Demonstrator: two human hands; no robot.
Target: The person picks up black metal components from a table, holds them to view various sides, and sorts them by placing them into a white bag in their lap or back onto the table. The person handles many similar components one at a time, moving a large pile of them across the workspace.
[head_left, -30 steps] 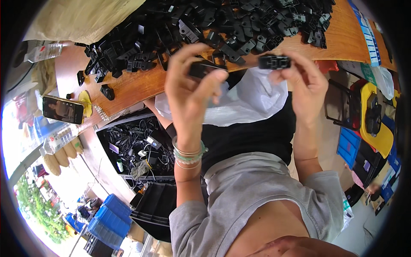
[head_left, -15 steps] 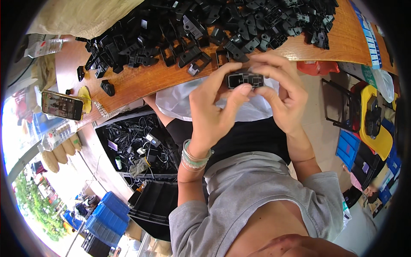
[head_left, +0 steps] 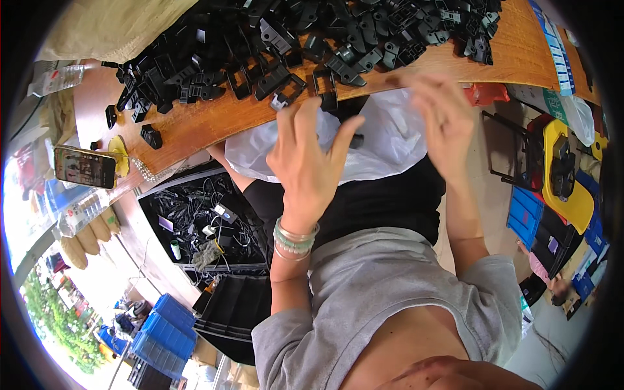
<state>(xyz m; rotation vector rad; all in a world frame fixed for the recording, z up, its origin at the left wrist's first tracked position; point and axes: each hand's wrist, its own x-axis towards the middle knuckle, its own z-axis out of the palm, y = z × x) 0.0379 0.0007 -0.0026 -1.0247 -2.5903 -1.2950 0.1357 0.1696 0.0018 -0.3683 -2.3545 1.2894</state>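
Observation:
My left hand point(head_left: 300, 162) is open, with its thumb spread wide. Its fingertips are close to the table's front edge, beside a few black plastic parts. On the right, motion smears my right hand point(head_left: 446, 123), and whether it has anything in its fingers cannot be made out. Between the hands, a white plastic bag point(head_left: 393, 127) spreads over my lap. A small black piece point(head_left: 356, 140) shows against the bag, just beyond my left thumb. Along the wooden table point(head_left: 201, 125) lies a large heap of black plastic parts point(head_left: 276, 39).
A phone point(head_left: 84, 166) leans at the table's left edge near a bead string. Below it stands a black crate point(head_left: 185, 218) of dark parts and cables. To the right are a yellow chair point(head_left: 572, 188) and a red bag point(head_left: 487, 94) under the table edge.
My hands have parted and let go of the black plastic part they held together. The left moved left and opened; the right swung right. A small black piece now shows over the bag.

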